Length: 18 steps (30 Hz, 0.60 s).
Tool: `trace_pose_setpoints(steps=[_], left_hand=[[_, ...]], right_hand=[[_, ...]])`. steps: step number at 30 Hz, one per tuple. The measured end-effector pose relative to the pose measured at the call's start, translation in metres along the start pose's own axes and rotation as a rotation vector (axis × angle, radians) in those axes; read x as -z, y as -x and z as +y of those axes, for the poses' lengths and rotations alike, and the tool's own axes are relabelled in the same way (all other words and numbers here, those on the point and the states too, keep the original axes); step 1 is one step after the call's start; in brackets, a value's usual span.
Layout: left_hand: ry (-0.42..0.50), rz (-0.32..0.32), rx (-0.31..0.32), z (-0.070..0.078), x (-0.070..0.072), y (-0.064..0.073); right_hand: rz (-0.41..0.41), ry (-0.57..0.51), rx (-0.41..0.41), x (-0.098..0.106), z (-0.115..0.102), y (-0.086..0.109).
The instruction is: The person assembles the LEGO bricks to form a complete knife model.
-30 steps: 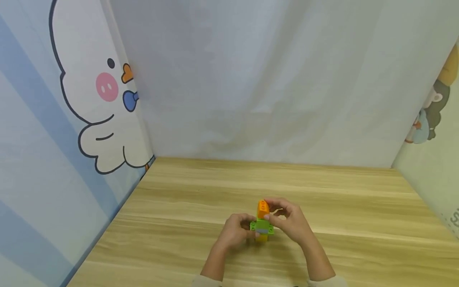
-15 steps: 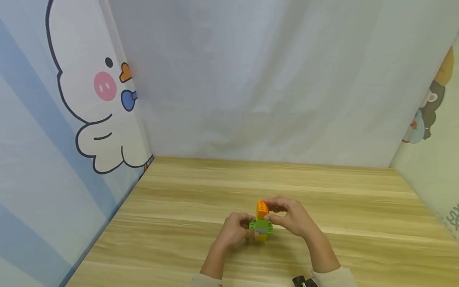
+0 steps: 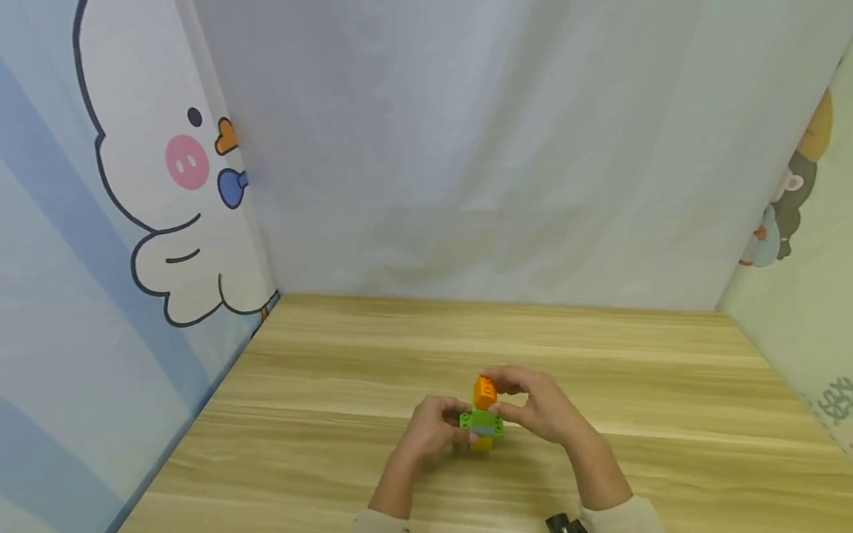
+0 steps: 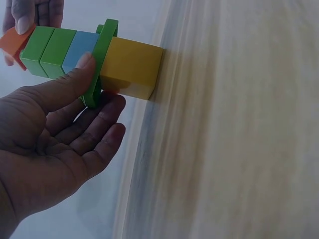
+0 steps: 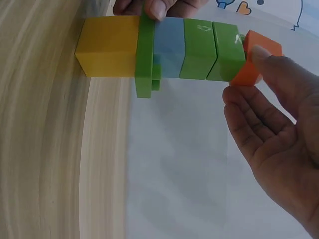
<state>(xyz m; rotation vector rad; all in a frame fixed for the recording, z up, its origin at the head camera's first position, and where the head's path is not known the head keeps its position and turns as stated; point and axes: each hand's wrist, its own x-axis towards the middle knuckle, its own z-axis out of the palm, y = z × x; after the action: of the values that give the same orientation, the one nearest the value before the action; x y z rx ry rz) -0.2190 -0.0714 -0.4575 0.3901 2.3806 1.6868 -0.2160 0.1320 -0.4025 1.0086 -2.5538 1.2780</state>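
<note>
A tower of toy building bricks stands upright on the wooden table in the head view. From the bottom it has a yellow block, a wider flat green plate, a blue brick and two green bricks. At the top an orange brick sits askew, turned and tilted against the upper green brick, with a stud showing between them. My left hand grips the tower around the green plate and blue brick. My right hand pinches the orange brick between thumb and fingers.
The wooden table runs back to a pale curtain. A wall with a cartoon print borders the left, and a pale printed wall the right. A black object shows beside the right sleeve.
The orange brick has turned and tilted slightly on top of the tower in my right hand. My left hand keeps its grip. The head view has shifted a little.
</note>
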Motion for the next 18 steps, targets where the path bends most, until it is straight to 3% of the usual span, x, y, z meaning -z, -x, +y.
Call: trace_pose_setpoints(steps=[6, 10, 18], left_hand=[[-0.021, -0.005, -0.007, 0.003, 0.001, 0.0], [-0.017, -0.01, -0.012, 0.003, 0.0, 0.0], [-0.045, -0.001, -0.018, 0.002, 0.0, 0.0]], right_hand=[[-0.091, 0.011, 0.042, 0.007, -0.007, -0.006], [-0.141, 0.044, 0.017, 0.01, -0.011, -0.008], [-0.102, 0.106, 0.026, 0.005, -0.013, -0.008]])
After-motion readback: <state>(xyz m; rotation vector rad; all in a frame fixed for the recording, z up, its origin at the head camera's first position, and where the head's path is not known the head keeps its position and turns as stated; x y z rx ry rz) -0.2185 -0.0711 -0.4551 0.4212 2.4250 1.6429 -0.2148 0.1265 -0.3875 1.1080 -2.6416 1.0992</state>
